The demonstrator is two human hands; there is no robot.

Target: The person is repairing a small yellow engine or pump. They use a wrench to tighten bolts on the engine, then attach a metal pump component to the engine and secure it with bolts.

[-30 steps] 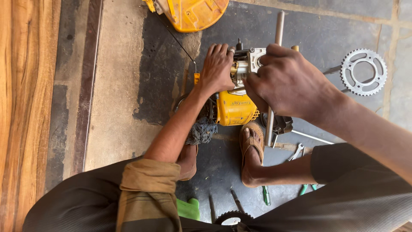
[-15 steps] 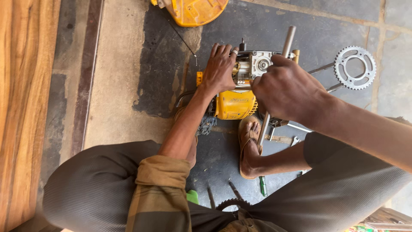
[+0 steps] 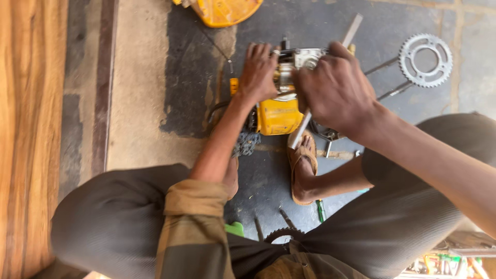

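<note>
on the dark floor patch between the person's feet sits a small yellow engine point(image 3: 279, 114) with a grey metal top. the left hand point(image 3: 258, 72) lies spread flat over its upper left side, pressing and clasping nothing. the right hand point(image 3: 336, 93) is clenched around a long metal bar point(image 3: 353, 31) that slants down across the engine, its middle hidden by the fist. no label can be made out. a yellow cover point(image 3: 222, 10) is cut off at the top edge; a sprocket point(image 3: 425, 59) lies to the right. since half a second ago the bar has tilted further over.
</note>
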